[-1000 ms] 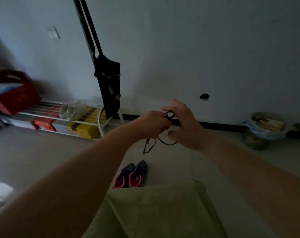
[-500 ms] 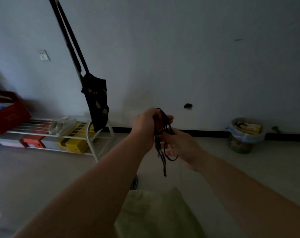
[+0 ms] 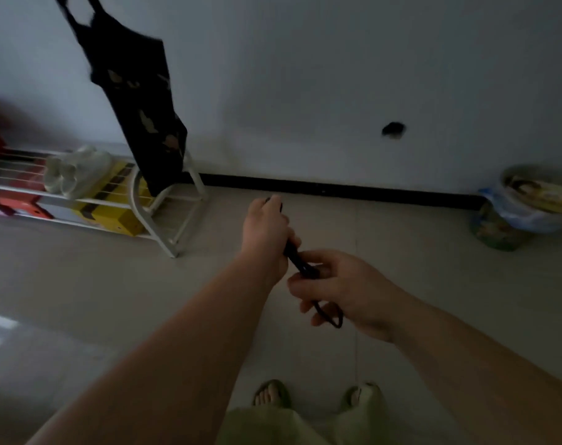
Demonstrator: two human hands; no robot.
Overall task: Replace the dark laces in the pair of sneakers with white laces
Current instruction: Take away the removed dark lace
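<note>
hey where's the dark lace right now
In the head view, the dark lace is bundled at centre frame, gripped between the left hand and right hand, above the floor.

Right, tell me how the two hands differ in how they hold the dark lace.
The left hand is closed in a fist round the lace and sits higher and farther out; the right hand is lower and nearer. The left hand wraps the bundle; the right hand's grip is a looser curl, with a loop hanging below it. Both hold the same lace.

A white shoe rack [image 3: 164,216] — boxes beneath — and a lined bin [image 3: 511,216] flank the wall
</note>
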